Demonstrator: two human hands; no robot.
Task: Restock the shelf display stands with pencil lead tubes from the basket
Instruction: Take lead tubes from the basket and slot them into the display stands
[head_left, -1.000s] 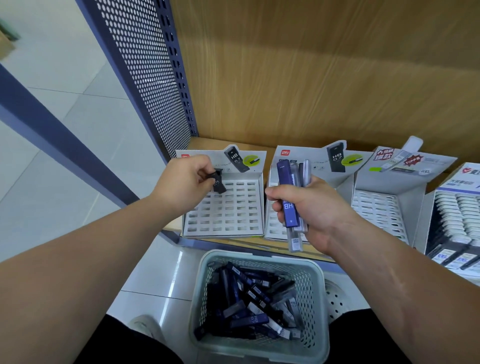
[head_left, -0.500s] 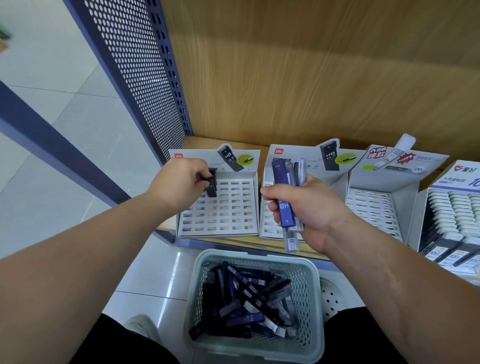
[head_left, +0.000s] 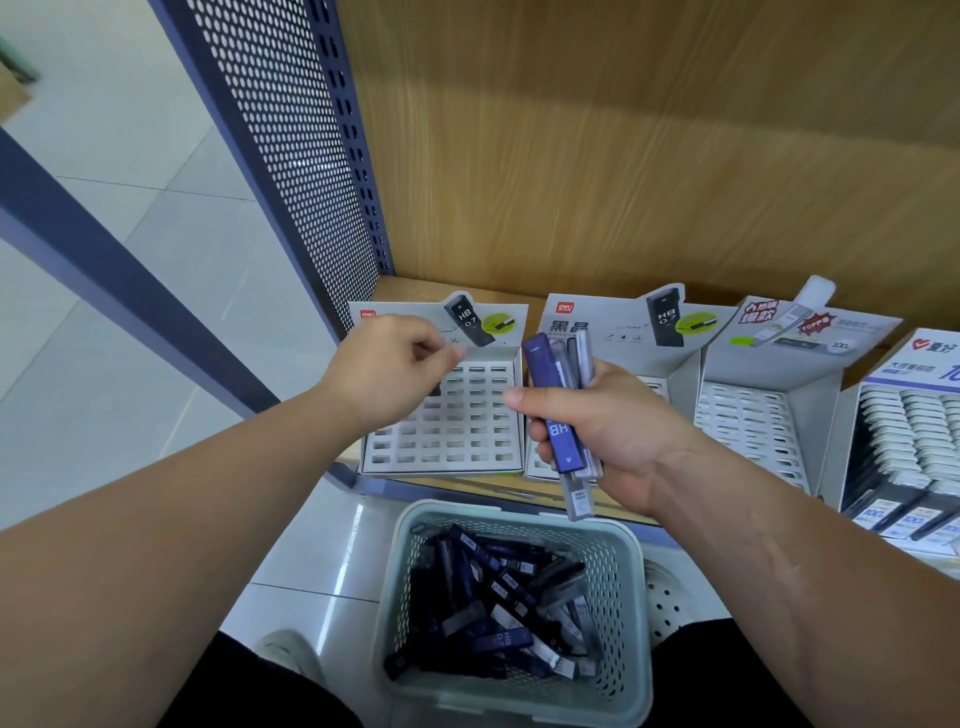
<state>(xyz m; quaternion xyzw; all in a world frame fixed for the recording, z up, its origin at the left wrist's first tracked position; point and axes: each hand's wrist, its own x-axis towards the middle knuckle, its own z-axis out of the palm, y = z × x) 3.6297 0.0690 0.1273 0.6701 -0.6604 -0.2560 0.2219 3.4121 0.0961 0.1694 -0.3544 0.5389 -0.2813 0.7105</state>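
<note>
Where the basket (head_left: 631, 613) sits nearest, loose pencil lead tubes (head_left: 488, 597) lie piled inside it. Beyond it, the right hand (head_left: 618, 431) grips a bundle of tubes (head_left: 560, 426) upright. Fingers curled, the left hand (head_left: 389, 374) hovers over the leftmost display stand (head_left: 467, 436) on the shelf; I cannot tell whether it holds anything.

Motion blur is smearing the fingertips of the left hand (head_left: 387, 371), making its grip impossible to judge. A dark tube (head_left: 434, 389) is peeking from beneath it. The right hand (head_left: 618, 431), gripping a bundle of tubes (head_left: 557, 415), is covering most of the middle stand (head_left: 613, 332). Frame edges are cropping the rightmost stand (head_left: 848, 447) and the basket (head_left: 519, 512).
</note>
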